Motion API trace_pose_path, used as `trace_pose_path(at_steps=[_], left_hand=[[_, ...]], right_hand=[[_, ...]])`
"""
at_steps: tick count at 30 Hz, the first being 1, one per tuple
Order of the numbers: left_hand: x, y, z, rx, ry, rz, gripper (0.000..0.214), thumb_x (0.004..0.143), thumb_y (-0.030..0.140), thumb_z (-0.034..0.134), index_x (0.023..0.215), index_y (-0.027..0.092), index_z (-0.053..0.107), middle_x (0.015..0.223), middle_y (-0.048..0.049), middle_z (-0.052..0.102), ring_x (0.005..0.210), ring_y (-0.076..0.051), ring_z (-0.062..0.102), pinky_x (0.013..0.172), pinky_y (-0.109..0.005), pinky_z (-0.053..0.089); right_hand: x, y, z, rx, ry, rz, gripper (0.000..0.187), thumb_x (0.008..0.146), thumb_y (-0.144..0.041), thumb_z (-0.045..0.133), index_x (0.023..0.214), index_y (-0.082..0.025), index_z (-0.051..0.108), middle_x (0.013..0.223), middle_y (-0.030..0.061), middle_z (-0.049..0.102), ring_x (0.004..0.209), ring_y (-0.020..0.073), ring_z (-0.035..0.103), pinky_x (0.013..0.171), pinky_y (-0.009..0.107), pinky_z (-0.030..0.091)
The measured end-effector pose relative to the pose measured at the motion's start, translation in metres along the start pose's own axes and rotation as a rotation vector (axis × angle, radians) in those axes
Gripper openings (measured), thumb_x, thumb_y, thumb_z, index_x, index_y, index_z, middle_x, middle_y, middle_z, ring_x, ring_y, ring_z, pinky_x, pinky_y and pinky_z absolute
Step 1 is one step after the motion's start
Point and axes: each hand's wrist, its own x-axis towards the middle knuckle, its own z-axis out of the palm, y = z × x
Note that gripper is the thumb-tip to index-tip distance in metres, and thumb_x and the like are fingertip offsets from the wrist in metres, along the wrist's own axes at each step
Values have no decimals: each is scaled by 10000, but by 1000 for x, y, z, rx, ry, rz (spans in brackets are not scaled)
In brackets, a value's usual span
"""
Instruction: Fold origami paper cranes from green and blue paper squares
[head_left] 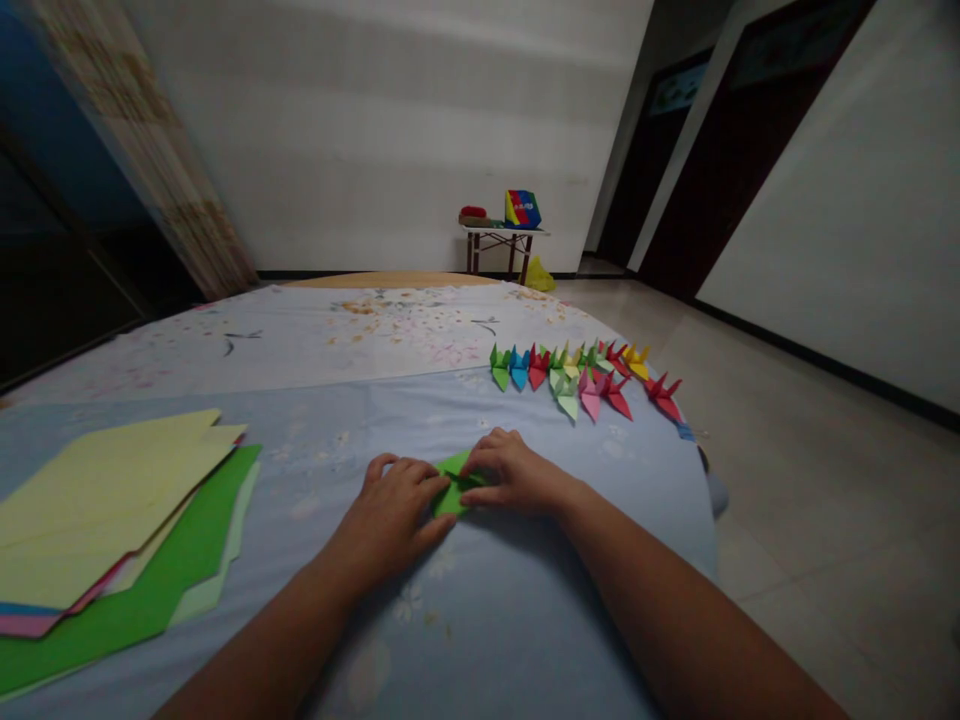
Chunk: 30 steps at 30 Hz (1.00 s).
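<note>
A small folded piece of green paper (448, 497) lies on the blue flowered cloth in front of me, with a dark slit or fold across its middle. My left hand (401, 505) holds its left side, thumb at the near edge and fingers on top. From the right, my right hand (514, 472) pinches the paper's right part between thumb and fingers, which hide that side. Beyond my right hand stand several folded paper cranes, among them a pink crane (590, 393), a blue crane (519, 367) and a red crane (663, 396).
At the left lies a stack of coloured paper sheets (112, 480), yellow on top. The round table (360, 660) curves away at the right, with tiled floor (810, 520) beyond. Against the far wall, a small stand (499, 233) carries a colourful box (523, 208).
</note>
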Motion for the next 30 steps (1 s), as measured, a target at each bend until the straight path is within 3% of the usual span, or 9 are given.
trace_pose_path(at_steps=[3, 7, 13, 21, 25, 30], left_hand=[[0, -2, 2, -19, 25, -45, 344, 751, 442, 599, 1014, 220, 588, 991, -55, 619, 969, -247, 530, 942, -468, 228], [-1, -9, 0, -77, -14, -36, 418, 669, 460, 674, 993, 217, 570, 1018, -46, 603, 1006, -253, 513, 951, -449, 222], [-2, -18, -7, -139, -50, -26, 256, 763, 447, 595, 926, 250, 616, 1017, -18, 616, 1000, -219, 517, 950, -421, 222], [2, -17, -3, -131, 0, 2, 243, 879, 375, 459, 865, 257, 670, 896, -10, 665, 880, -182, 558, 876, -391, 287], [2, -14, 0, -94, 16, -10, 216, 874, 350, 479, 889, 246, 667, 903, -15, 664, 875, -189, 559, 860, -387, 309], [2, -14, 1, -6, 49, 5, 148, 850, 288, 537, 904, 281, 675, 989, -30, 642, 912, -208, 552, 810, -377, 341]], right_hand=[[0, 0, 0, -11, -42, -42, 398, 682, -470, 707, 997, -234, 647, 989, 51, 604, 972, 209, 458, 822, 333, 286], [0, -1, 0, -38, -50, -53, 347, 712, -455, 688, 982, -241, 654, 978, 44, 621, 966, 205, 459, 815, 336, 275], [0, -5, -3, -38, -68, -46, 243, 772, -417, 643, 959, -265, 670, 1002, 36, 638, 981, 209, 446, 829, 350, 256], [-1, -7, 1, -47, -12, -39, 230, 788, -389, 624, 969, -252, 663, 969, 43, 628, 996, 214, 423, 841, 355, 264], [2, -4, 5, -64, -1, -24, 368, 790, -393, 617, 1116, -224, 594, 978, 73, 608, 985, 217, 430, 831, 347, 289], [1, -8, 3, -80, -45, -46, 325, 776, -453, 615, 1005, -227, 656, 944, 69, 601, 951, 219, 439, 827, 352, 295]])
